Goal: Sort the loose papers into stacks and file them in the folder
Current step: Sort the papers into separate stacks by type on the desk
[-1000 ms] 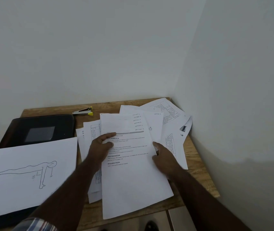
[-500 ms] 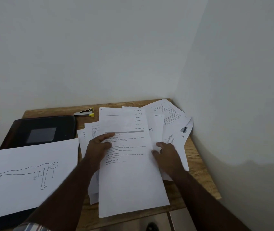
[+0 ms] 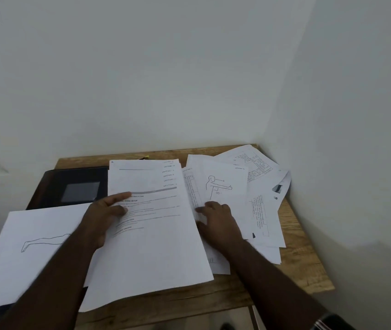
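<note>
My left hand point(image 3: 104, 215) grips the left edge of a stack of printed text pages point(image 3: 156, 239), thumb on top. The stack lies partly over the black folder point(image 3: 75, 184) and over a sheet with a push-up line drawing point(image 3: 23, 253) that rests on the folder's near part. My right hand point(image 3: 218, 220) rests with its fingers spread on the loose pile point(image 3: 261, 206) to the right. Its fingertips touch a sheet showing a figure with an outstretched arm point(image 3: 220, 184).
The wooden table point(image 3: 304, 265) stands in a corner, with white walls behind and to the right. A yellow-tipped stapler point(image 3: 144, 157) peeks out behind the text stack at the back edge. The loose pile reaches the right wall.
The text stack has shifted left with my left hand, onto the folder, and uncovered the outstretched-arm sheet. My right hand left the stack's edge and now lies on the loose pile.
</note>
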